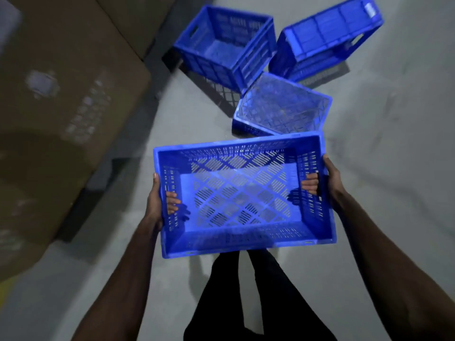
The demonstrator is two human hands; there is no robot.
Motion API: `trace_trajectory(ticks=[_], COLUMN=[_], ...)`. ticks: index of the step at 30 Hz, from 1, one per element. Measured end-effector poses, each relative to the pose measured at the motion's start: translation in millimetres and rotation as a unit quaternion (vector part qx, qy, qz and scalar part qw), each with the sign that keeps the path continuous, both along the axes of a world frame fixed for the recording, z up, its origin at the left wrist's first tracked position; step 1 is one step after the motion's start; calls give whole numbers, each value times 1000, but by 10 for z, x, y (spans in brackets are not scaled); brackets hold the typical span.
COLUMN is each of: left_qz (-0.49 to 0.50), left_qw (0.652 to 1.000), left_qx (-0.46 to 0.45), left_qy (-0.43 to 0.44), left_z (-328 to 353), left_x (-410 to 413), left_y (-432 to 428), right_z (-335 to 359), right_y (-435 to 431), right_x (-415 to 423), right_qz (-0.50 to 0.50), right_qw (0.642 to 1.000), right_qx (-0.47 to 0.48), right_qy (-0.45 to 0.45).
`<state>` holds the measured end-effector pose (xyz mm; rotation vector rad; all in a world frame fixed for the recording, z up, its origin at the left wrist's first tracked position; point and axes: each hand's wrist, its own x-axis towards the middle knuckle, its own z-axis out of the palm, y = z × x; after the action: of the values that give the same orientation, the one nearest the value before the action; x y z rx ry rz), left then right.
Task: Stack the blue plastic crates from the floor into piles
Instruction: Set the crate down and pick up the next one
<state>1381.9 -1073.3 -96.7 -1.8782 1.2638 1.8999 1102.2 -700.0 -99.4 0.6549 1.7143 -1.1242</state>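
Hanging crate [243,198] sits between left hand [156,203], right hand [328,183].

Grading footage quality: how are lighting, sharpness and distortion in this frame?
Head view: dim light, no glare. Head view: the held crate is fairly sharp, the cardboard boxes at left are blurred. Head view: the upright crate throws a lattice shadow on the floor. Head view: wide-angle lens bends the scene's edges.

Near crate [243,193]: blue, perforated, open side up, lifted above the floor [394,143].
Overturned crate [283,104]: base up, just beyond it.
Far-left crate [221,45]: upright.
Far-right crate [327,38]: tipped on its side, close beside the upright one.
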Motion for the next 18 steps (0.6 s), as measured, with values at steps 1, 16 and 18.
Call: trace_trajectory(ticks=[1,16,18], left_qz=[-4,-111,-130], left_qw=[1000,989,986], left_qx=[-5,-52,-59], left_qy=[3,85,90], left_z=[224,1722,1781], left_x=[13,-1028,-1313], left_y=[53,1327,1658], right_z=[215,1690,1749], right_y=[87,2054,2425], right_x=[43,22,-133], right_qz=[-11,-166,-182], right_qw=[1000,979,975], right_qx=[-4,-89,-87], right_qy=[4,83,88])
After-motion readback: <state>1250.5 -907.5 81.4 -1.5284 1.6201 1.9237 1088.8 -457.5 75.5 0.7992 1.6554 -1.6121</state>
